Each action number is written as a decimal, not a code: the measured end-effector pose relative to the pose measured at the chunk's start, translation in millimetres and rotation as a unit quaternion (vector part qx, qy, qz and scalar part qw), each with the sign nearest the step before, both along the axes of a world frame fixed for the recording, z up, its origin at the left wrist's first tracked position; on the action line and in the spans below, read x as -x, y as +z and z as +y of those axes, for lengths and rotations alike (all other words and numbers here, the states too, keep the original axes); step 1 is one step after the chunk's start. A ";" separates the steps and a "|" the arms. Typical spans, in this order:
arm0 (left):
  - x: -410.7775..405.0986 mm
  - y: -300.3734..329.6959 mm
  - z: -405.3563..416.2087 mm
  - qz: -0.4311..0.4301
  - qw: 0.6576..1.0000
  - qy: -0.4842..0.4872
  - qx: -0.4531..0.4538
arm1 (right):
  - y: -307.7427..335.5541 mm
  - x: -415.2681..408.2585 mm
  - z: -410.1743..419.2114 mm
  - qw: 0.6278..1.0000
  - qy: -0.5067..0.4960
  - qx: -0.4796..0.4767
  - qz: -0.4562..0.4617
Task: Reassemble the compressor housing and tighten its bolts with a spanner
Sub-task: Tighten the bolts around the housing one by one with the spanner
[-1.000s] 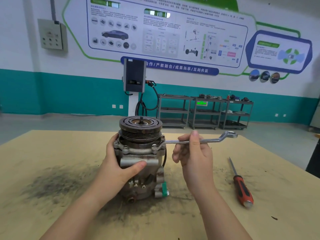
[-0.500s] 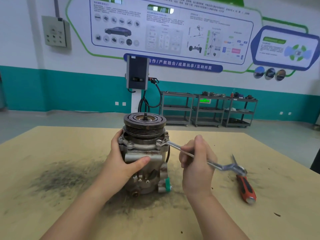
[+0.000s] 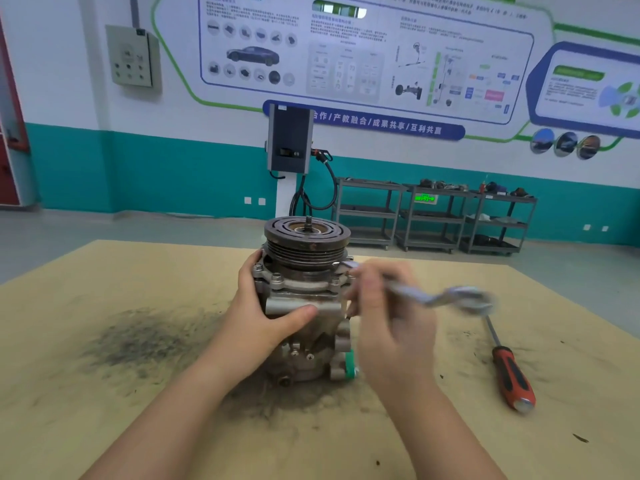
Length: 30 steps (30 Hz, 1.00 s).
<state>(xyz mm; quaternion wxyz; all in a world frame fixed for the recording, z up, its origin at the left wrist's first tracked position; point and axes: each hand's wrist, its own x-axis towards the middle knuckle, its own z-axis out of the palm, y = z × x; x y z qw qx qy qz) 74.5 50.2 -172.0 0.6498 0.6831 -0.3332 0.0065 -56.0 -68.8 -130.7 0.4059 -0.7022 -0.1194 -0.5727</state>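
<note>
Compressor housing (image 3: 303,306) stands upright at the centre of the frame on the worktop (image 3: 104,410), long axis vertical, its grooved pulley (image 3: 306,240) facing up. The halves look joined, with flange bolts (image 3: 276,278) seated around the rim, so I judge assembly done and tightening under way; how many bolts are already tight cannot be told. The left hand (image 3: 263,317) wraps the body's left side, thumb across the front, steadying it. The right hand (image 3: 388,317) has its grip closed around the spanner (image 3: 433,296), which is blurred; its ring end reaches toward a bolt at the flange's right edge. A red-handled screwdriver (image 3: 512,375) lies apart at lower right.
</note>
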 end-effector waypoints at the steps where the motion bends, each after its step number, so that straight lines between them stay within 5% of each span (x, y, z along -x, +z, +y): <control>1: 1.8 2.0 0.7 -0.001 1.000 0.000 -0.005 | 3.8 1.2 -2.9 0.996 0.035 -0.082 -0.005; 6: 7.2 5.3 0.7 -0.002 1.000 -0.013 -0.004 | 11.5 -2.1 -22.1 0.914 0.176 -0.365 0.028; 17: 5.5 3.7 3.2 -0.001 1.000 -0.030 -0.005 | 6.7 -8.1 -35.1 0.866 0.226 -0.440 0.073; 20: 6.8 7.0 3.4 0.003 1.000 -0.021 -0.010 | -0.6 -6.5 -22.8 0.916 0.168 -0.363 0.026; 23: 7.6 8.2 2.1 0.008 1.000 -0.018 -0.005 | -13.3 -2.7 -4.0 0.982 0.045 -0.180 -0.020; 30: 7.5 5.6 1.2 -0.004 1.000 -0.017 -0.007 | -16.1 -6.7 5.6 0.998 -0.058 -0.037 0.013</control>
